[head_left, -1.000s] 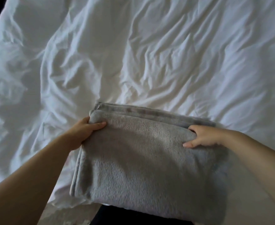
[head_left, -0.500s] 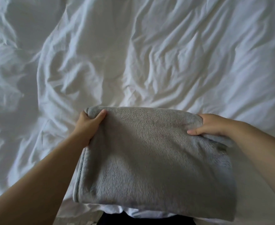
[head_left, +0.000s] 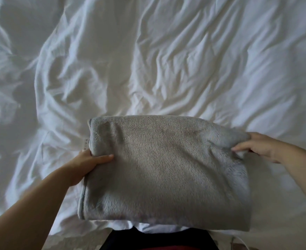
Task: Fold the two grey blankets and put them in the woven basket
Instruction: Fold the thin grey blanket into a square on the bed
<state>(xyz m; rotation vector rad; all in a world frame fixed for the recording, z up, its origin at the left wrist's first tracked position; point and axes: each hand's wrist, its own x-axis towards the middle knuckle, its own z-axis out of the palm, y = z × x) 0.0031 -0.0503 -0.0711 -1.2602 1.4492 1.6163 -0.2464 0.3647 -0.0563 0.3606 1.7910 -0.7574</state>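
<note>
A folded grey fleece blanket lies at the near edge of the bed, a thick rectangle with its fold at the far side. My left hand grips its left edge, thumb on top and fingers underneath, beside a small white care label. My right hand holds the blanket's far right corner, fingers curled into the fleece. Only one grey blanket shows. No woven basket is in view.
A rumpled white duvet covers the whole bed beyond and beside the blanket. Below the bed's near edge are my dark clothing and a strip of pale floor.
The blanket's far edge has been folded over toward me, hiding the layered edges seen before. Both hands slid down along the blanket's sides, the left nearer me, the right out to the corner.
</note>
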